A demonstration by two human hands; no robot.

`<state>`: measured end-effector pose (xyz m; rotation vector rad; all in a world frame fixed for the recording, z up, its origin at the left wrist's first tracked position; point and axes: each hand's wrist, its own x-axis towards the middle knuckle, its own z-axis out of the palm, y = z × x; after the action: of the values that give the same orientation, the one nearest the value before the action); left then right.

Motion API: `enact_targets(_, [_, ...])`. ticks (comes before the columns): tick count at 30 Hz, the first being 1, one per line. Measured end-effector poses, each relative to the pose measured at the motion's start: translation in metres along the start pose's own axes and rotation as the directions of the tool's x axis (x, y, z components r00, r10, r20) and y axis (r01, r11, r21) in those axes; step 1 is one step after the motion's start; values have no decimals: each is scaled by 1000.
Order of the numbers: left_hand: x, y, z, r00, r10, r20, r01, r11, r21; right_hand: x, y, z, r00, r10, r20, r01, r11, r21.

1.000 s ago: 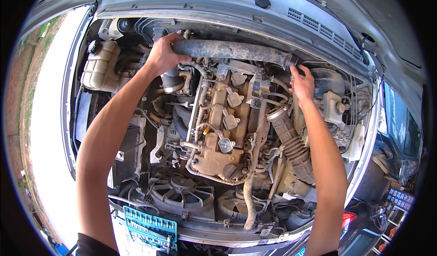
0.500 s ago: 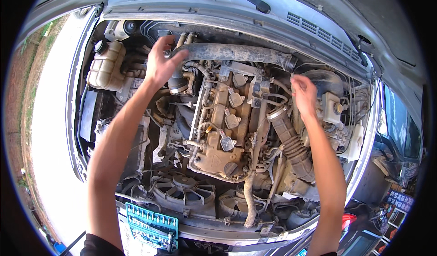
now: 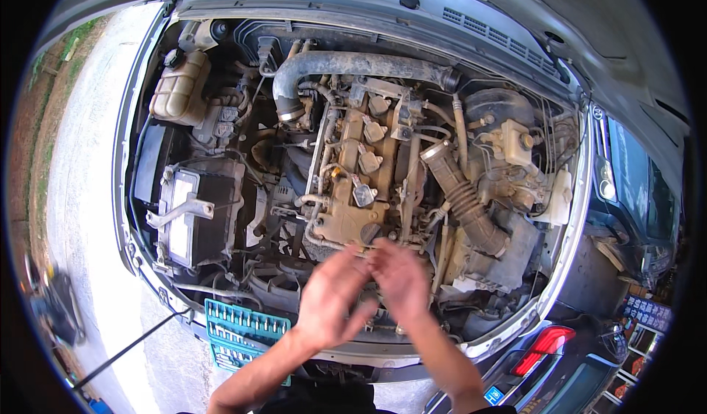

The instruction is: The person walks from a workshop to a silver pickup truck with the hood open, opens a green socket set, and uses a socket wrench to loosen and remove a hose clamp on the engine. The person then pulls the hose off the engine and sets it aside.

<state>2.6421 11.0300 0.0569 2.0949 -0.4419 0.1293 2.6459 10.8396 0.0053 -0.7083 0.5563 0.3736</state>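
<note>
Over the front end of the engine, my left hand [image 3: 335, 296] and right hand [image 3: 403, 281] are close together, fingertips almost meeting. The left hand has its thumb apart from the fingers and shows nothing held. Motion smears the fingers of the right hand, so their pose is unclear. Just beyond the fingertips is the dark round oil filler cap [image 3: 370, 232] on the dusty tan valve cover [image 3: 342, 219]. Across the back of the engine lies a thick dark air intake pipe [image 3: 375, 64]. A ribbed rubber hose [image 3: 462, 197] with an open clamped upper end slants down at the right.
A battery [image 3: 195, 222] with a metal bracket sits at the left, below a coolant tank [image 3: 180, 90]. In front of the bay is a teal socket set case [image 3: 243, 325]. A prop rod [image 3: 125, 351] crosses the lower left. A brake fluid reservoir [image 3: 513, 141] stands at the right.
Both hands have come away from the intake pipe's two ends, moving toward me and together at the engine's front. The pipe still lies across the back. My view has shifted slightly.
</note>
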Motion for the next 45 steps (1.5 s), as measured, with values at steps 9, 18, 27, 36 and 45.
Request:
enact_targets(9, [-93,-9,-20,462,-845,269,494,-7,-870,-102,64,76,654,-343,674,748,427,-508])
enact_targets(18, [-180,43,-115,451,-872,191,282,-64,-957,-72,121,10,693,-187,697,698,-71,-713])
enact_targets(27, [-290,36,-149,321,-920,-225,615,384,-689,-112,101,-51,905,-274,325,400,290,-869])
enact_targets(36, [-323,29,-144,437,-855,-278,688,517,-510,-121,108,-41,948,-204,243,298,313,-902])
enact_targets(45, [-330,26,-142,588,-802,-104,723,579,-376,-152,116,-15,982,-83,172,184,183,-966])
